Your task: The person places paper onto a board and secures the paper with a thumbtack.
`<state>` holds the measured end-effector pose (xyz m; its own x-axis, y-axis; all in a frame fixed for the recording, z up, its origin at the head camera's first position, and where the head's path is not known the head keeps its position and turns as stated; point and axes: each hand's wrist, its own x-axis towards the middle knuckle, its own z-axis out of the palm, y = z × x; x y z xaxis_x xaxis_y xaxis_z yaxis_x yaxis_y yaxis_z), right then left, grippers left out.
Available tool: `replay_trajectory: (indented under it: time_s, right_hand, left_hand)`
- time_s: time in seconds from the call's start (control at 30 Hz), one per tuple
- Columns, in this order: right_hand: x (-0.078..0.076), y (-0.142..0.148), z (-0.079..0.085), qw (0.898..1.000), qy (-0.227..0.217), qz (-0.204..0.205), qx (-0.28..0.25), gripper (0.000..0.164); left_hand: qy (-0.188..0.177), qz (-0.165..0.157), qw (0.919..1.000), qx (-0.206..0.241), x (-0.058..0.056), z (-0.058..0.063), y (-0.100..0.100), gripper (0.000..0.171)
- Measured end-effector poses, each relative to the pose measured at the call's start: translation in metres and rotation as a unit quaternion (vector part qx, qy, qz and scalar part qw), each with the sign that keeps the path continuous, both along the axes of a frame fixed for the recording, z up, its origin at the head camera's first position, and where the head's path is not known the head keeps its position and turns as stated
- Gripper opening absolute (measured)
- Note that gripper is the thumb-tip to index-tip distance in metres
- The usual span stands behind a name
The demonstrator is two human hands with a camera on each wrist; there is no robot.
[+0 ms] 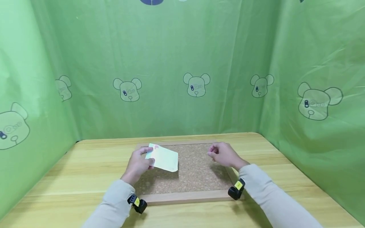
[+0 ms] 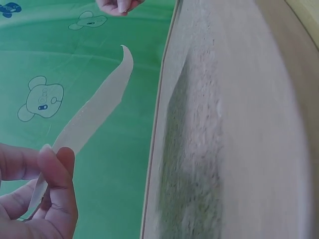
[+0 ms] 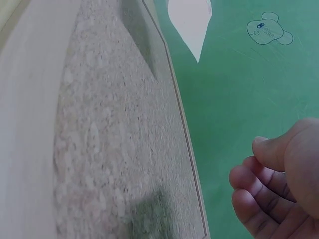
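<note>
Lying flat: brown cork board w/ wood frame. Over its L half, thin whitish rect. paper card, long axis approx L-R, L end pinched by L hand; R hand, loosely curled & empty AFAICT, well off card's free end.

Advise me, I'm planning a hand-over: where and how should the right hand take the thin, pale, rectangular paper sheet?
Probably pinch the sheet by its right edge, coming from the right with the right hand: the left hand grips the opposite side, while this edge stands free above the brown rectangular cork board. Its bent tip suggests a light pinch.
</note>
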<state>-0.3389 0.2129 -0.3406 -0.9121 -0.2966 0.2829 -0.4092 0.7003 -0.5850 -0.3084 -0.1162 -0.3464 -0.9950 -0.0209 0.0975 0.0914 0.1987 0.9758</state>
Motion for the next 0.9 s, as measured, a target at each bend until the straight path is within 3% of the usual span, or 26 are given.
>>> replay_trajectory:
  time_s: [0.9]
  right_hand:
    - [-0.008,-0.025,-0.001,1.0,-0.005,0.018,-0.02,0.005]
  left_hand:
    - [0.009,-0.008,0.9998,-0.017,-0.001,-0.011,0.028,0.048]
